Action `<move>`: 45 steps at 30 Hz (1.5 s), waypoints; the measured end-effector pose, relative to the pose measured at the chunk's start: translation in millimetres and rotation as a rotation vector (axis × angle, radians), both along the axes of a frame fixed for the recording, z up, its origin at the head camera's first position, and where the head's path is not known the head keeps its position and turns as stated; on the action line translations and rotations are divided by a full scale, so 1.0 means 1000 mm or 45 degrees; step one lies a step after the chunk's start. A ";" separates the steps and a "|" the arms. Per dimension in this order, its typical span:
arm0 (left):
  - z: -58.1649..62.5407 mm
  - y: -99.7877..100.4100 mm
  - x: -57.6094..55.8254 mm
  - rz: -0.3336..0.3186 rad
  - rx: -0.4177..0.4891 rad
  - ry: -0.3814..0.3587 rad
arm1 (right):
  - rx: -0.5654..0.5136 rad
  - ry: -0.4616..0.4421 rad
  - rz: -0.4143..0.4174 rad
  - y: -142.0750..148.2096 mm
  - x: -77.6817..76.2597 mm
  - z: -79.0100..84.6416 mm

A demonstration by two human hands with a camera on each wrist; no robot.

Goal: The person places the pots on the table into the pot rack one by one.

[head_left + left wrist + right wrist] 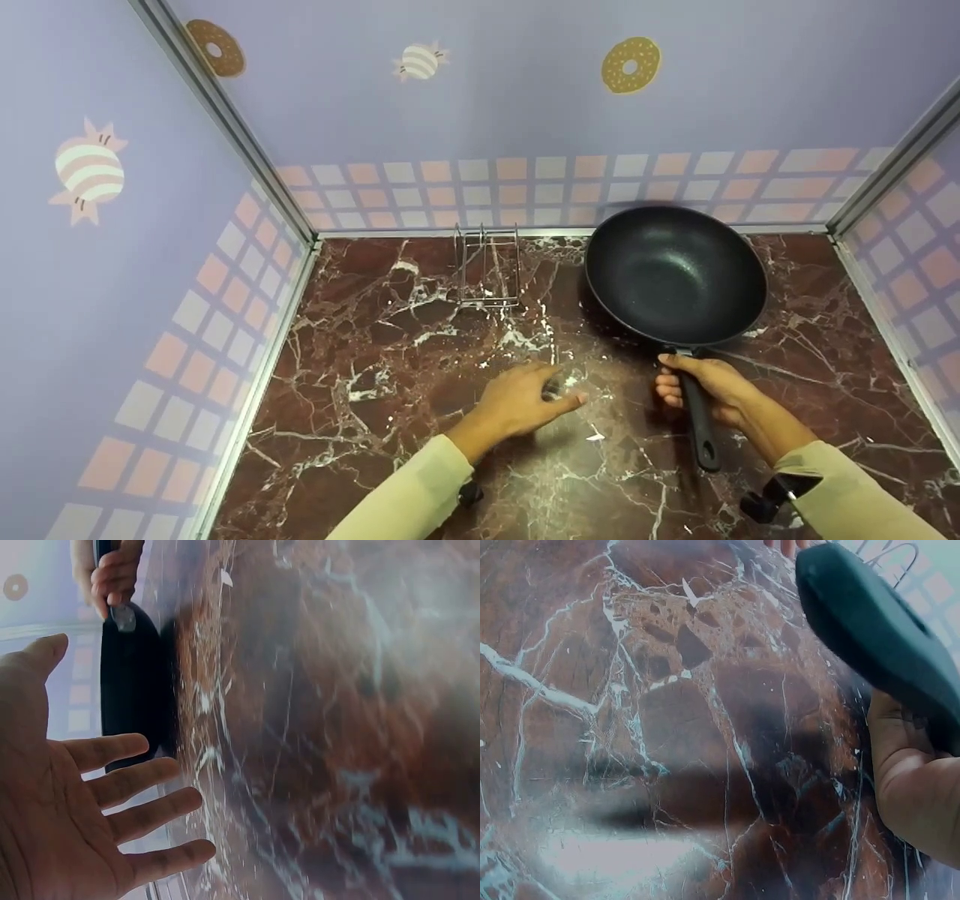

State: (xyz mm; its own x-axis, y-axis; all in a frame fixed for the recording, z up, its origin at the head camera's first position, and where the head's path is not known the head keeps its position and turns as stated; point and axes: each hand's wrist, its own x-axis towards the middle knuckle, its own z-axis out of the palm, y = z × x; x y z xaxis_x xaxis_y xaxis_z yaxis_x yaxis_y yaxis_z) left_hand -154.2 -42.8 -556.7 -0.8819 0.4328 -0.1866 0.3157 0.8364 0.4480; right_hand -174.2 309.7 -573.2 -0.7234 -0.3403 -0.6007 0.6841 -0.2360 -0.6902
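A black frying pan (675,274) with deep sloping sides is at the back right of the marbled counter. My right hand (709,386) grips its black handle (701,431) close to the pan, the thumb lying along the top. In the right wrist view the handle (877,630) crosses the upper right corner, over part of the right hand (919,780). My left hand (521,401) hovers above the counter, left of the handle, holding nothing. Its fingers (150,780) are spread and nearly straight in the left wrist view, with the pan (135,682) beyond them.
A thin metal wire rack (487,270) stands near the back wall, left of the pan. Purple panels with a checked border (510,191) enclose the reddish-brown marbled counter (360,330) at the back and both sides.
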 end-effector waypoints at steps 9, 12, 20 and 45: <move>-0.002 0.027 0.004 -0.057 0.031 -0.036 | 0.023 -0.009 -0.039 -0.004 -0.005 0.005; -0.001 0.040 0.004 -0.067 0.097 -0.067 | 0.068 -0.001 -0.060 -0.005 -0.008 0.007; 0.002 0.070 0.009 0.005 0.452 -0.344 | 0.143 -0.010 -0.023 -0.006 -0.010 0.010; -0.010 0.156 0.047 0.310 1.176 -1.164 | 0.047 -0.008 0.060 0.002 -0.003 0.009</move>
State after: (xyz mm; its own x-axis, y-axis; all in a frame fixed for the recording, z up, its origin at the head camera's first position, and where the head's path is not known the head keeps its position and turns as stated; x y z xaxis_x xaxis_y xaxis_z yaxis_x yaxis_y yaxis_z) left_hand -106.9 112.8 -567.0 -0.6692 0.5706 -0.4760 -0.5170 0.1026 0.8498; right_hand -177.3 311.8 -564.6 -0.7034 -0.3518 -0.6176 0.6980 -0.1780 -0.6936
